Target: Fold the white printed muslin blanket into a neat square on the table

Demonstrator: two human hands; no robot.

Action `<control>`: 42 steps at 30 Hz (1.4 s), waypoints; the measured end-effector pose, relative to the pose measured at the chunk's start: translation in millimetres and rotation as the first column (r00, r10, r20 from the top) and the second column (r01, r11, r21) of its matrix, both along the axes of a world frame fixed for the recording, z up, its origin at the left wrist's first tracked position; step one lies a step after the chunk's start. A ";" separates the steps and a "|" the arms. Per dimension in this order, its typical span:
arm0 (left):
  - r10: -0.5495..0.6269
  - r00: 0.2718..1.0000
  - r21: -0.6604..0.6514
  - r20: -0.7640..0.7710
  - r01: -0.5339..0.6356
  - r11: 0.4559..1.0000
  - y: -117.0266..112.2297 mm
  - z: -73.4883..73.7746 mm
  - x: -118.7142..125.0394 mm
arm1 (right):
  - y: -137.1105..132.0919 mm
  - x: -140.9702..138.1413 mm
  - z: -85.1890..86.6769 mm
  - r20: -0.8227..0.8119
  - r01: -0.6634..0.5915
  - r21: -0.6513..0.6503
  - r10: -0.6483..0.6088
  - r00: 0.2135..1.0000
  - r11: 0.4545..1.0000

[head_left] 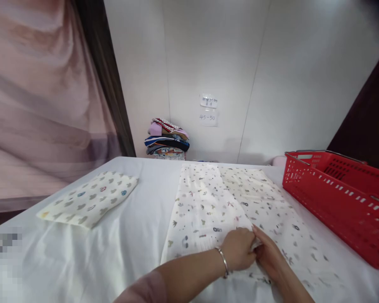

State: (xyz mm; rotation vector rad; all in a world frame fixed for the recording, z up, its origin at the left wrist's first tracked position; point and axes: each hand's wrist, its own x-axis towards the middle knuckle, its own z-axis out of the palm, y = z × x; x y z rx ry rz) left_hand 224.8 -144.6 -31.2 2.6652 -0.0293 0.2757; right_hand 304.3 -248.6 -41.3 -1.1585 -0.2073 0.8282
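Observation:
A white cloth with small printed figures (205, 202) lies on the white-covered table, one long panel of it folded over the rest. My left hand (240, 248), with a silver bracelet at the wrist, is closed on the near part of the folded edge. Right beside it, my right hand (268, 254) pinches the same edge between thumb and fingers. The hands touch or nearly touch, and a small bunch of fabric shows between them. Further left lies a folded cloth with grey cloud-like shapes (102, 195), apart from both hands.
A red plastic basket (334, 206) with metal handles stands at the right edge of the table (145, 235). Behind the table is a stack of folded fabrics (167, 141) against a pale wall with paper notes (208, 117). A pink curtain (44, 105) hangs at left.

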 end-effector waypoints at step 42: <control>0.214 0.974 0.327 -0.079 -0.178 0.928 32.8 16.0 -58.6 | -111.7 164.0 45.8 0.281 0.339 -0.401 -0.238 0.930 0.851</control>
